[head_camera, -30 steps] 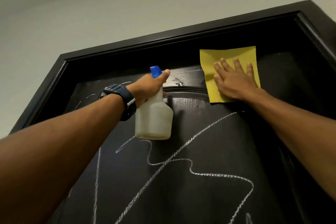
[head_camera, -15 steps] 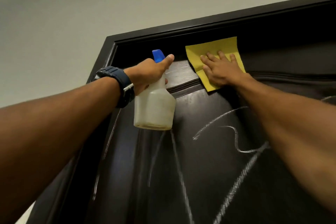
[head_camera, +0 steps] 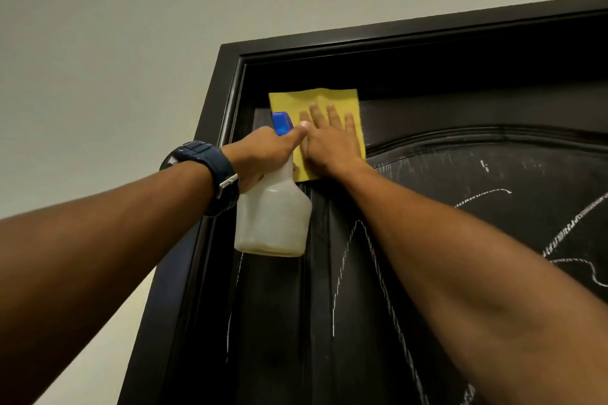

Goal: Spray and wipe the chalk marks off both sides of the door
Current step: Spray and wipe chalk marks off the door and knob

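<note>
A dark door (head_camera: 460, 128) fills the right and lower view, with white chalk marks (head_camera: 569, 233) scrawled over its panel. My right hand (head_camera: 329, 141) presses a yellow cloth (head_camera: 312, 102) flat against the door's top left corner, fingers straight. Just left of it, my left hand (head_camera: 263, 158), with a dark watch on the wrist, grips a translucent spray bottle (head_camera: 273, 223) by its neck. The bottle has a blue nozzle (head_camera: 282, 123) and hangs upright in front of the door. The two hands almost touch.
The dark door frame (head_camera: 227, 76) runs along the top and down the left side. A pale wall (head_camera: 115, 59) lies to the left and above. More chalk lines (head_camera: 342, 266) run down the door below the bottle.
My right hand has slid the yellow cloth leftwards along the top of the door to the top left corner, next to the bottle. My view has turned left.
</note>
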